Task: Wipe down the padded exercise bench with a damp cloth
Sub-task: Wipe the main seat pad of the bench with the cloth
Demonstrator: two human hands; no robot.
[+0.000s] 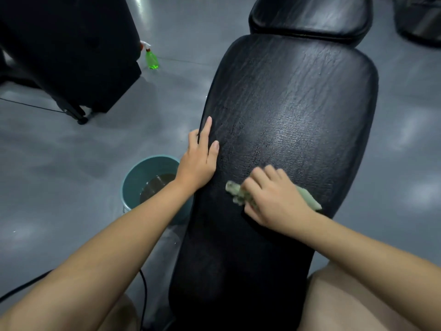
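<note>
The right hand (pixel 272 197) has its fingers curled over a green cloth (pixel 307 197) and presses it on the near middle of the black padded bench (pixel 298 103). The left hand (pixel 200 156) lies flat with straight fingers on the bench's left edge. On the floor to the left stands a teal bucket (pixel 133 180) with water, and farther away a green spray bottle (pixel 152 59).
</note>
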